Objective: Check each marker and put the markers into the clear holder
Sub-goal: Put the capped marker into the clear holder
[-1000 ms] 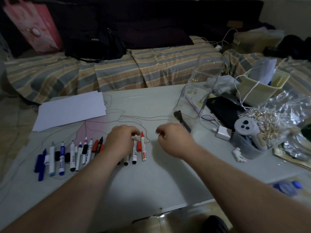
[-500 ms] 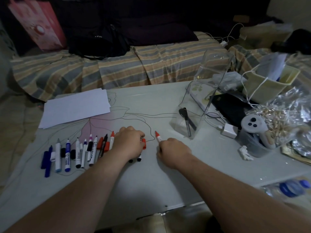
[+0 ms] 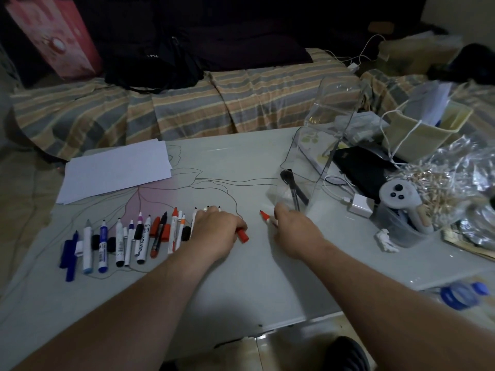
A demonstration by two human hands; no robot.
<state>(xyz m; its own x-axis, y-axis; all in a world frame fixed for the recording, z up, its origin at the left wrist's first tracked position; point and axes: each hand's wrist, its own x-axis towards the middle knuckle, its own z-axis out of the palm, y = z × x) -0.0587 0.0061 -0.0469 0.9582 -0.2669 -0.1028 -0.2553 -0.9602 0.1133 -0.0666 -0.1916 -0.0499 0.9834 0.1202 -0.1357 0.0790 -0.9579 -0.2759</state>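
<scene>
Several markers [image 3: 120, 238] lie in a row on the white table [image 3: 241, 285], left of centre, many with their caps off beside them. My left hand [image 3: 215, 231] rests at the right end of the row, closed on a red cap [image 3: 242, 235]. My right hand [image 3: 292, 230] holds an uncapped red marker [image 3: 266, 217], its red tip pointing up and left. The clear holder [image 3: 316, 156] stands tilted just beyond my right hand, with one dark marker [image 3: 293, 190] inside it.
White paper sheets [image 3: 115, 170] lie at the table's far left. At the right are a white charger [image 3: 360, 204], a game controller [image 3: 400, 199] in a clear tub, a black case, a bag of small wooden pieces and a small white figure [image 3: 385, 239]. A striped sofa stands behind.
My right hand took the red marker out of the row and carried it right, toward the holder. My left hand pulled off its red cap and keeps it.
</scene>
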